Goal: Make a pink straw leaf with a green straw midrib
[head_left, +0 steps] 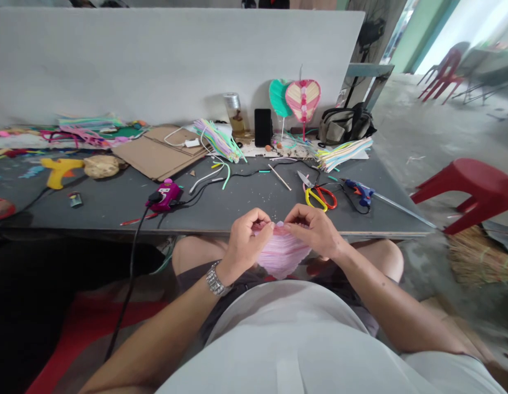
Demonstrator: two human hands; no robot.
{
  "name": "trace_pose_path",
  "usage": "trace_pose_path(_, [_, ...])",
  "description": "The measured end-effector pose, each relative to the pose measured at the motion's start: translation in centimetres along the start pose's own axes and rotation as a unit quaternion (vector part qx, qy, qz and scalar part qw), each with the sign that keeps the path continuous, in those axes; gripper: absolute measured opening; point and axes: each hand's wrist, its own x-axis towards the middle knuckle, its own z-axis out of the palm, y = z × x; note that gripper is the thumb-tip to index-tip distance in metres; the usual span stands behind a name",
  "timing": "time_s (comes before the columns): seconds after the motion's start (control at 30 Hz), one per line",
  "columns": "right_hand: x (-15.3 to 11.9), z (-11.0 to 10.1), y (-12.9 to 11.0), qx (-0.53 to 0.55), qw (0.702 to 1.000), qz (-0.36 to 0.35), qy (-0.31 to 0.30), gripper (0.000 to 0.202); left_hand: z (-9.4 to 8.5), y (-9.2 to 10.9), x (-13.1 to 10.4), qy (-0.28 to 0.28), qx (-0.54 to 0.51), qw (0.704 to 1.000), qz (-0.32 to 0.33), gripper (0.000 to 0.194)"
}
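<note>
Left hand (pixel 246 238) and right hand (pixel 318 232) pinch pink piece (pixel 282 256) by far edge, apparently adjusting it; next move probably wants light, even pressure.

A red stool (pixel 478 178) stands on the grey floor (pixel 405 134) beside the dark table (pixel 233 197).

Black phone (pixel 263 127) (upright), lidded jar (pixel 234 112), red stool (pixel 473 186)
</note>
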Motion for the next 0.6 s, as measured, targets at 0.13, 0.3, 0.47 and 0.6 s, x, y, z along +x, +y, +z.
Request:
trace_pose_path(0.13, [0.5, -0.2, -1.0, -0.018, 0.999, 0.016, -0.034, 0.02, 0.0, 0.3, 0.0, -0.002, -0.001, 1.0, 0.003, 0.013])
trace_pose_path(0.3, [0.9, -0.2, -1.6, -0.023, 0.998, 0.041, -0.048, 0.017, 0.0, 0.2, 0.0, 0.002, -0.004, 1.0, 0.003, 0.011])
trace_pose_path(0.47, [1.2, -0.5, -1.8, -0.011, 0.995, 0.066, -0.076, 0.018, 0.0, 0.2, 0.0, -0.004, -0.012, 1.0, 0.0, 0.011])
trace_pose_path(0.6, [1.5, -0.7, -1.9, 0.001, 0.992, 0.074, -0.107, 0.017, 0.1, 0.3, -0.1, -0.007, -0.016, 1.0, 0.0, 0.011])
